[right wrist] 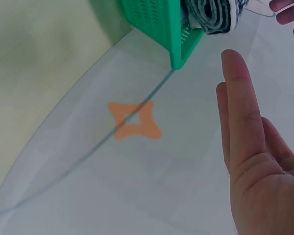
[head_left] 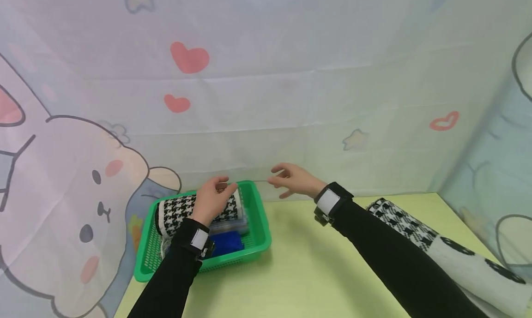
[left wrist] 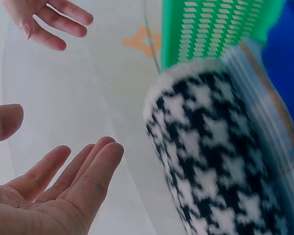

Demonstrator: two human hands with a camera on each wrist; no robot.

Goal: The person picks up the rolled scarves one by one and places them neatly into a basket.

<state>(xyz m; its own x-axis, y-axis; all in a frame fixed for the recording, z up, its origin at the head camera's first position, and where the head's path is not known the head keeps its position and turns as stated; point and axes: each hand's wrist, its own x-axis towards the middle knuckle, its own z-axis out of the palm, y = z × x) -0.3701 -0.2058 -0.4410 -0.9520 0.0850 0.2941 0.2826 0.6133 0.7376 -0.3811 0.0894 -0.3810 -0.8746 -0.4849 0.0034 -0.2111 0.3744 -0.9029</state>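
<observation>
My left hand [head_left: 211, 199] is over the green basket [head_left: 262, 230], its fingers relaxed and holding nothing. Beneath it lies a rolled black-and-white houndstooth cloth [head_left: 176, 213], which in the left wrist view sits to the right of the fingertips. A striped grey-blue folded cloth [head_left: 232, 225] and a blue folded cloth [head_left: 226, 243] lie beside the roll in the basket. My right hand [head_left: 298, 179] hovers in the air right of the basket, fingers apart and loosely bent, with nothing in them. In the right wrist view, the roll's spiral end [right wrist: 213, 14] shows above the basket rim.
At the right of the yellow table [head_left: 299, 272] lies a long black-and-white cloth [head_left: 420, 235] with houndstooth and large dark spots, partly behind my right sleeve. A printed cloth backdrop [head_left: 287, 101] with hearts and a rabbit rises close behind the basket.
</observation>
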